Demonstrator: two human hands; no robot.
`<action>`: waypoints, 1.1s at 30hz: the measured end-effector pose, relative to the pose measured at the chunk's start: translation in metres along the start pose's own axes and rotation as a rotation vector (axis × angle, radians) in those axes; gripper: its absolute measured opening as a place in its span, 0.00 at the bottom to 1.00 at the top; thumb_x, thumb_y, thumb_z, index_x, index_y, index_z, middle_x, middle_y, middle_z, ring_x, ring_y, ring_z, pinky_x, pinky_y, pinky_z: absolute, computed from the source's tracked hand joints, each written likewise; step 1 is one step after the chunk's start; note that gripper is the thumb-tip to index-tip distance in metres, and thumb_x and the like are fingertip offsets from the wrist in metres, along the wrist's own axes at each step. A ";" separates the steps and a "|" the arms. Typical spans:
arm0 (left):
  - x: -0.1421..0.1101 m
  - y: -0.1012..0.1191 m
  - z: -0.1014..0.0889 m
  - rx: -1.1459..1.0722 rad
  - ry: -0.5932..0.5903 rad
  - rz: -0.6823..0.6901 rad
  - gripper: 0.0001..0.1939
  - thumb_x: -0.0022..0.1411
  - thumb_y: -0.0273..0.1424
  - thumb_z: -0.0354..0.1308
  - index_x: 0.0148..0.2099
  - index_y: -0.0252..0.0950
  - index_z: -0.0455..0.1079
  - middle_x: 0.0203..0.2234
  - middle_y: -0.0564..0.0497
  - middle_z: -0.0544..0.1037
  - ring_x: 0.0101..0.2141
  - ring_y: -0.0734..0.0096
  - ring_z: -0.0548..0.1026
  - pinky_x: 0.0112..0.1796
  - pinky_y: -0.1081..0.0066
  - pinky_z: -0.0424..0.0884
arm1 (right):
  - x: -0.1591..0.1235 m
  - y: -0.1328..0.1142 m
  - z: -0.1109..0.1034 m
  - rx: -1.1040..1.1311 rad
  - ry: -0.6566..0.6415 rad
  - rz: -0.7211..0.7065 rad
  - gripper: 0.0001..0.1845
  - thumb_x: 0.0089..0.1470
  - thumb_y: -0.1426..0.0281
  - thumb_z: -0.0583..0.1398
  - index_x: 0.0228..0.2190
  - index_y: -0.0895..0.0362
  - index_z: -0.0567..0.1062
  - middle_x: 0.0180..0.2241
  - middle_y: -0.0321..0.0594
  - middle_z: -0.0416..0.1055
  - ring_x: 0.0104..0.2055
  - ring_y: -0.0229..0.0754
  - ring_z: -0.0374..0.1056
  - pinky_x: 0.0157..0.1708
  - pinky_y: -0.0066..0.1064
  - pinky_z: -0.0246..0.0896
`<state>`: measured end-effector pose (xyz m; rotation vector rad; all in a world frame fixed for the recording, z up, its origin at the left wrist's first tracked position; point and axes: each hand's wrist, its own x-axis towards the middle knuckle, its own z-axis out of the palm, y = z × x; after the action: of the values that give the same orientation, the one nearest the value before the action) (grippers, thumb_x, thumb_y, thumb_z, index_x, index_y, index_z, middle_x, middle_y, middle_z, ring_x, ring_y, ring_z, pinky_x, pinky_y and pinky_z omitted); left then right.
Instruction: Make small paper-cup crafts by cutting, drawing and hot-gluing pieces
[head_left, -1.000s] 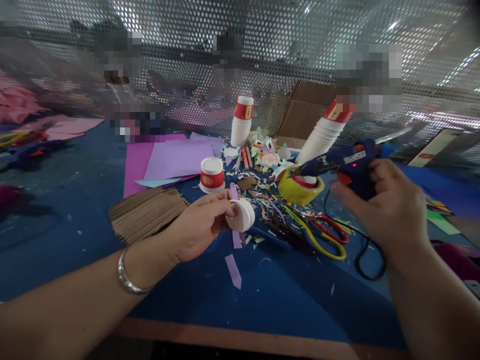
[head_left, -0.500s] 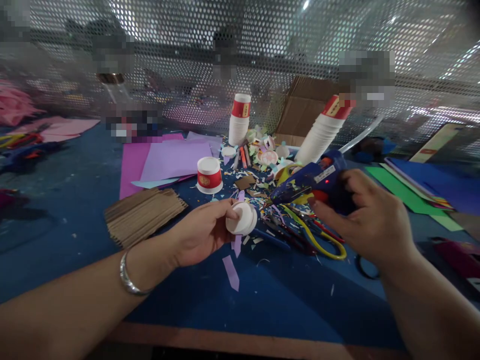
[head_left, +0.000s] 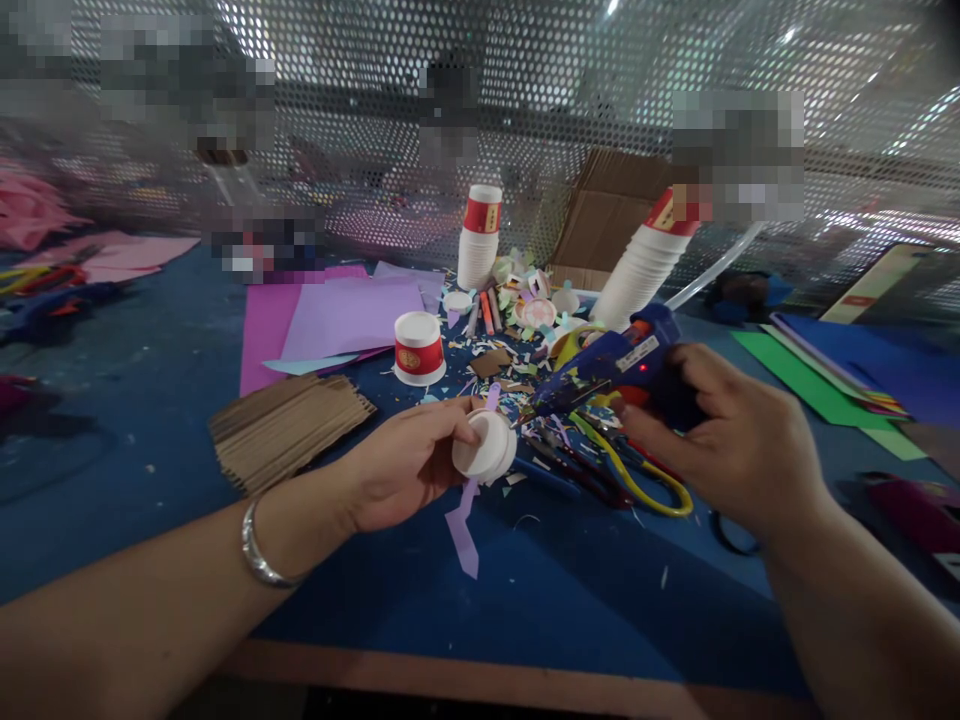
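Pinched between the thumb and fingers of my left hand (head_left: 412,465) is a small white paper disc piece (head_left: 484,446), round, with what looks like a second layer behind it. A purple paper strip (head_left: 493,397) sticks out above it and another bit shows below. My right hand (head_left: 739,435) grips a blue hot glue gun (head_left: 611,362) with a red light lit. Its nozzle points left and down, close to the disc's upper right edge; whether they touch I cannot tell. One pointed purple paper piece (head_left: 463,547) lies on the table below the disc.
Scissors with yellow handles (head_left: 637,480) and paper scraps lie under the glue gun. A red-and-white paper cup (head_left: 419,350) stands upside down behind my left hand. Corrugated cardboard strips (head_left: 289,430), purple sheets (head_left: 352,315), cup stacks (head_left: 478,240) and green paper (head_left: 817,385) surround the work area.
The glue gun has moved slightly left and down, bringing its nozzle nearer the disc. The disc has turned a little in my left hand, and its purple strip now tilts right.
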<state>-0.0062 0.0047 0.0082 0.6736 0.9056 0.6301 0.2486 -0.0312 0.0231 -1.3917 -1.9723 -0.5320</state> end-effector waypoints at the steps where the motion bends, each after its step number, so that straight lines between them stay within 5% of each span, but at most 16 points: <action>1: 0.000 0.000 0.000 0.003 0.004 -0.001 0.16 0.39 0.24 0.59 0.35 0.35 0.68 0.26 0.56 0.72 0.25 0.77 0.68 0.26 0.77 0.66 | 0.000 0.000 0.000 0.001 -0.002 -0.004 0.14 0.57 0.57 0.58 0.31 0.55 0.66 0.20 0.28 0.62 0.17 0.32 0.58 0.17 0.24 0.52; 18: 0.002 -0.001 -0.001 0.043 -0.047 0.019 0.13 0.39 0.26 0.59 0.33 0.34 0.69 0.25 0.55 0.72 0.24 0.77 0.68 0.26 0.75 0.66 | 0.001 0.002 0.002 0.010 -0.008 -0.044 0.15 0.60 0.56 0.57 0.31 0.55 0.67 0.20 0.28 0.61 0.16 0.31 0.55 0.15 0.25 0.50; 33: 0.002 0.000 -0.001 0.049 -0.029 0.038 0.12 0.40 0.24 0.58 0.32 0.33 0.68 0.26 0.54 0.72 0.24 0.78 0.67 0.26 0.75 0.66 | -0.003 0.006 0.001 0.047 -0.044 -0.051 0.15 0.61 0.59 0.57 0.36 0.59 0.72 0.27 0.37 0.73 0.18 0.35 0.61 0.18 0.28 0.56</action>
<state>-0.0060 0.0059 0.0067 0.7439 0.8858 0.6323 0.2543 -0.0309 0.0203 -1.3377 -2.0470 -0.4795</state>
